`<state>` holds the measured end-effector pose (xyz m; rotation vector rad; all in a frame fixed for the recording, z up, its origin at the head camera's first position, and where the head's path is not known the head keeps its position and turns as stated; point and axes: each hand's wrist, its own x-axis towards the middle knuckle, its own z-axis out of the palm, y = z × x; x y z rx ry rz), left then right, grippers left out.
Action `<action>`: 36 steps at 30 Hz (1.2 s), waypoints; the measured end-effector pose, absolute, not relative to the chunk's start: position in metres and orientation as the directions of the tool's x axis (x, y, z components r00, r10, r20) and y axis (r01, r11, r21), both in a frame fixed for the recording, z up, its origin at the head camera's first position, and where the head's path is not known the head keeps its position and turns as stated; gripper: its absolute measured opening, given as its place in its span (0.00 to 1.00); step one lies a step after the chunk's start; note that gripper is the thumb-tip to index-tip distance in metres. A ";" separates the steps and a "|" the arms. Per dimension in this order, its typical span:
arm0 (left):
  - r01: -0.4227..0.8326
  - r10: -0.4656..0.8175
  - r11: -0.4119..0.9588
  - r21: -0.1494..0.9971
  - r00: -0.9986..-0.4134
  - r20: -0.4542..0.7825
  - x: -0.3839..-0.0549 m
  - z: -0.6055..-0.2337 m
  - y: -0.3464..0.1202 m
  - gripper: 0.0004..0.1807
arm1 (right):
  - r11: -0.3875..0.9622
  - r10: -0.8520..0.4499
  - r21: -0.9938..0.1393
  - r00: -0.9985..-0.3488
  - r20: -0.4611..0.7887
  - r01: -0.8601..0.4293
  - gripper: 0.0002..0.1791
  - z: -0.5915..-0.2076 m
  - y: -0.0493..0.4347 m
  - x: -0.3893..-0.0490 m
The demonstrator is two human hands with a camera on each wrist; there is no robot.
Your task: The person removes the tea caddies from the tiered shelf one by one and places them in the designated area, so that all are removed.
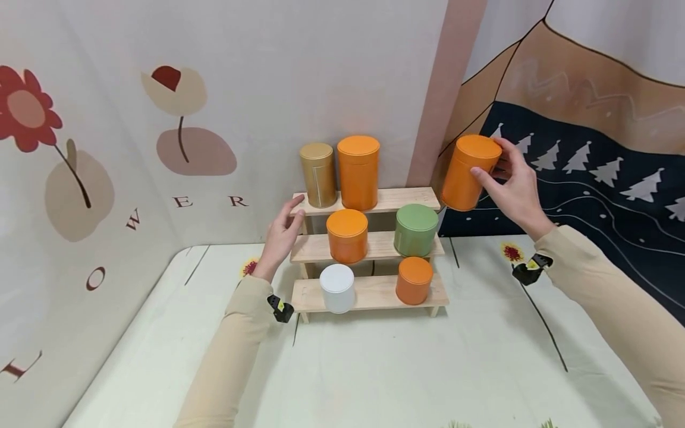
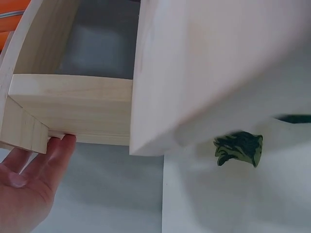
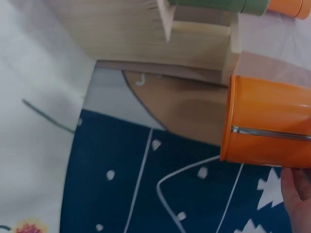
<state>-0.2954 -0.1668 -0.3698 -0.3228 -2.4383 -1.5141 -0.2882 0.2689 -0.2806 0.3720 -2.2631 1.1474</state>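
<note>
Shows, by judgement, a placing step, with an orange canister (image 1: pixel 464 181) held aloft just beyond the right end of the wooden rack (image 1: pixel 404 199), apart from its top tier and slightly tilted; would call next for levelling the base over that tier's right corner. Lies clamped in the right hand (image 1: pixel 515 187), with the thumb pressed on the near side below the lid and the other fingers curled about the right side. Includes the left hand (image 1: pixel 279 241) at the top tier's left end, touching wood, impossible to tell as gripping or merely steadying.
</note>
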 end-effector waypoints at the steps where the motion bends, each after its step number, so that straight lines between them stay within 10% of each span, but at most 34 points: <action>1: 0.314 0.052 0.434 0.845 -0.945 0.324 -0.295 -0.370 -0.166 0.28 | 0.597 0.013 -0.646 -0.799 0.601 -0.476 0.37 -0.282 0.272 -0.288; 36: 0.298 0.050 0.399 0.867 -0.952 0.303 -0.294 -0.367 -0.158 0.28 | 0.577 0.123 -0.789 -0.933 0.338 -0.210 0.41 -0.363 0.316 -0.242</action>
